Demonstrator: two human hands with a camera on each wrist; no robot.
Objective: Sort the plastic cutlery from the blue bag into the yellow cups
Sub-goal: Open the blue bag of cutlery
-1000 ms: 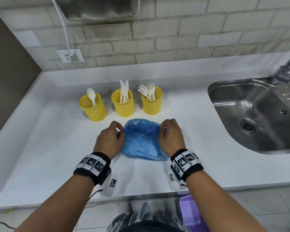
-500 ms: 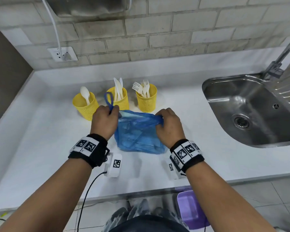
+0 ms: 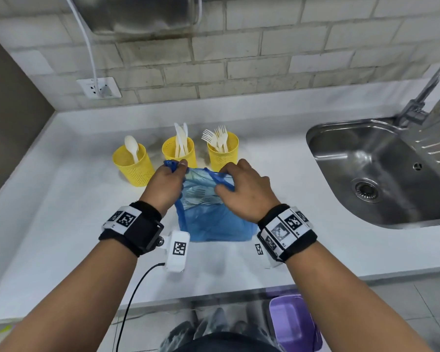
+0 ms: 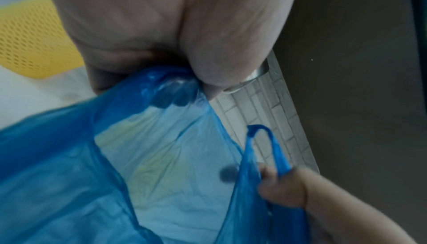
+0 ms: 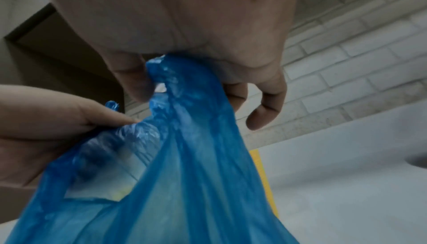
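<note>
The blue bag [image 3: 214,222] stands on the white counter [image 3: 61,224], at 6 o'clock from the 3 yellow cups [image 3: 179,151]. The left hand [image 3: 164,185] pinches the bag's left handle and the right hand [image 3: 244,193] pinches its right handle, so the mouth is held apart. Only the head view shows the cups' contents: 1 spoon [image 3: 132,146], knives [image 3: 180,142], forks [image 3: 217,138]. It also shows white cutlery [image 3: 201,193] through the bag's mouth. The right wrist view shows curled fingers [image 5: 265,105] closed on bunched plastic. The sink [image 3: 381,174] lies at 3 o'clock.
</note>
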